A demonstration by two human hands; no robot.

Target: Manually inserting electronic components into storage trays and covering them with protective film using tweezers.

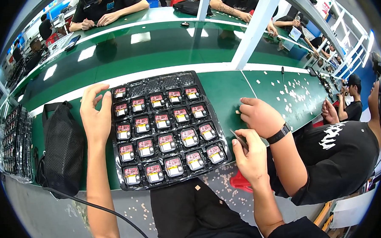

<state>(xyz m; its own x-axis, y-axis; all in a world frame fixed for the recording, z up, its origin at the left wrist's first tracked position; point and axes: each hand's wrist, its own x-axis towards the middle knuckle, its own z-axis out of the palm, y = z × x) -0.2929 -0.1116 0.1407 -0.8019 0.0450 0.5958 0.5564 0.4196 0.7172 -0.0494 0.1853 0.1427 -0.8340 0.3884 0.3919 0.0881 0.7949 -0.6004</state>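
A black plastic tray lies in front of me, tilted slightly at the bench's near edge. Its pockets hold several small black-cased electronic units with red circuit boards and silver-white blocks crossed by yellow strips. In the far row only the leftmost pocket is filled. My left hand is at the tray's left edge, thumb and fingers apart, holding nothing. Beside the tray's lower right edge, my right hand grips metal tweezers, whose pointed end aims up and left.
A co-worker's hand with a dark wristband reaches in just beyond my right hand. Left of the tray lie a black mesh bag and stacked trays. White bits litter the bench at right. A white post rises behind.
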